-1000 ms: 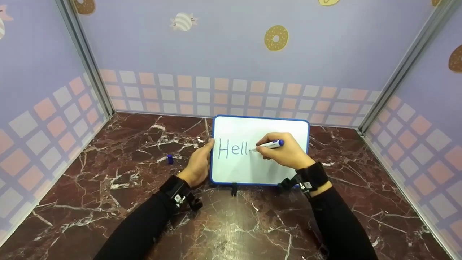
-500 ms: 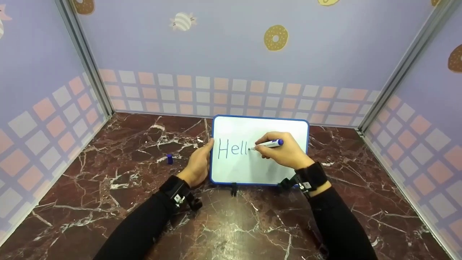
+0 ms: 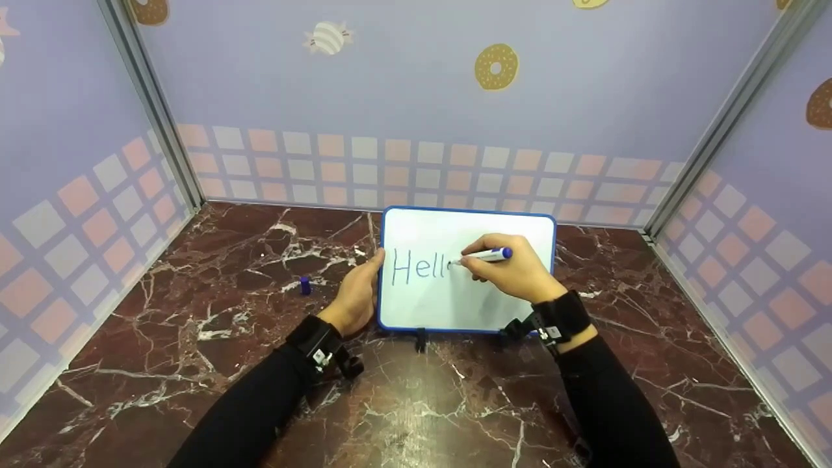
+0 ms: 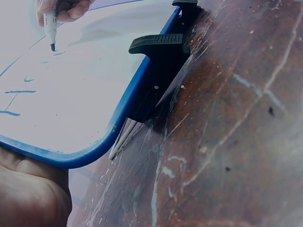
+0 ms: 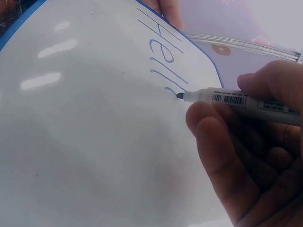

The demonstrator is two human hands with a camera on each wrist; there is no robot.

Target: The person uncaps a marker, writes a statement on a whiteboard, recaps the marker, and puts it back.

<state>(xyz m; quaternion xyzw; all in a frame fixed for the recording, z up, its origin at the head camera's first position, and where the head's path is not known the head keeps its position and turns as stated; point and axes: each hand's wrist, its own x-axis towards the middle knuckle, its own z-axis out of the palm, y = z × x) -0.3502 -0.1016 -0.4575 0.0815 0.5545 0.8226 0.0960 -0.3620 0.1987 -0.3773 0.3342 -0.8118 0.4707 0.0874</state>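
A small whiteboard [image 3: 422, 305] with a blue frame leans back on black stand clips [image 4: 158, 45]. "Hell" is written on it in blue, followed by a short curved stroke. My right hand [image 3: 513, 266] pinches a white marker [image 5: 232, 98] with a blue end between thumb and fingers. In the right wrist view the dark tip meets the board at the end of that stroke. My left hand [image 3: 354, 296] holds the board's left edge, thumb along the frame; its other fingers are mostly hidden behind the board.
A blue marker cap [image 3: 305, 285] stands on the dark red marbled table [image 3: 247, 325], left of my left hand. Behind the board rises a lilac wall [image 3: 403, 78] with printed donuts and pastel squares. Side walls close in left and right.
My right hand and the marker have shifted slightly up, and a curved stroke now shows after the second "l". My left hand and the board stay in place.
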